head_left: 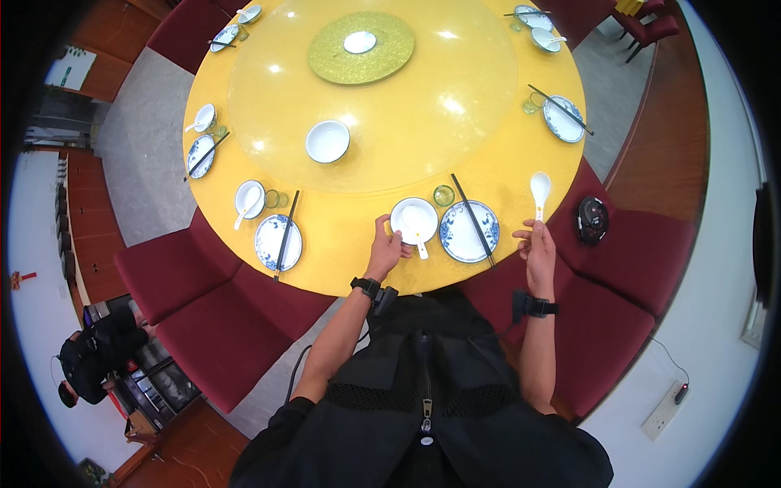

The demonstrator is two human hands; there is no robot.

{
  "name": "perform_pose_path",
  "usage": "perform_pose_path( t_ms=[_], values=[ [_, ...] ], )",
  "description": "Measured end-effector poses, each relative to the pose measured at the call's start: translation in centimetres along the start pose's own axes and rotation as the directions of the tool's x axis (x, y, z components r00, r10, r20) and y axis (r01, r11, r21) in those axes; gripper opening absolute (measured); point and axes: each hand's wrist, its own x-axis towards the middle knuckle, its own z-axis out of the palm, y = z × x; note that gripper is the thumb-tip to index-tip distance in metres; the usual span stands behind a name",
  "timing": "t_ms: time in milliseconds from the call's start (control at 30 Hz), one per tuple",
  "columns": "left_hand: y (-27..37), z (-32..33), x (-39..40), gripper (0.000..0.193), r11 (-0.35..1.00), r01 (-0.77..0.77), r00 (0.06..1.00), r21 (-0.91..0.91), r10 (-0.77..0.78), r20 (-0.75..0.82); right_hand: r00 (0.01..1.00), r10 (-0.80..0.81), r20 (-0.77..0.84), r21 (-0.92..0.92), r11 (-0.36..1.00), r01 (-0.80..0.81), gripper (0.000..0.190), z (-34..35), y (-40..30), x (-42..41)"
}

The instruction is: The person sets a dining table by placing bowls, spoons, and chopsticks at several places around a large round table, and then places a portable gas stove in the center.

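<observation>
My left hand (388, 247) grips the left side of a small white bowl (414, 208), its fingers along the outside and the thumb at the rim. A white soup spoon (416, 227) lies in that bowl, its handle over the near rim. In my right hand (537, 247) a second white soup spoon (540, 189) is pinched by the handle end, its bowl pointing away from me. Between my hands are a blue-patterned plate (456, 235), a pair of black chopsticks (472, 218) lying across it, and a small green glass cup (444, 196).
A yellow-covered round table (341, 244) carries a glass turntable (403, 140) with a larger white bowl (328, 141). Another setting has a plate (278, 243) and a bowl with a spoon (249, 199). Red chairs (219, 311) flank me. A person (91, 360) is at the left.
</observation>
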Motion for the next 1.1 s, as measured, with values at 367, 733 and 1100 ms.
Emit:
perform_pose_path(
  t_ms=[367, 733, 1100],
  values=[
    [0.2, -1.0, -0.3, 0.041, 0.999, -0.020, 1.000, 0.028, 0.020, 0.002, 0.940, -0.042, 0.339, -0.149, 0.984, 0.097, 0.030, 12.2, -2.1, 1.6],
    [0.5, -12.8, -7.7, 0.050, 0.984, 0.152, 0.987, -0.097, -0.156, -0.039, 0.808, 0.179, 0.561, -0.195, 0.977, -0.081, 0.040, 34.3, 3.3, 3.2],
    [-2.9, -23.0, -16.8, 0.027, 0.954, 0.265, 0.932, -0.141, -0.291, -0.216, 0.879, 0.230, 0.418, -0.303, 0.947, -0.104, 0.039, 40.0, 6.4, 5.3]
  ],
)
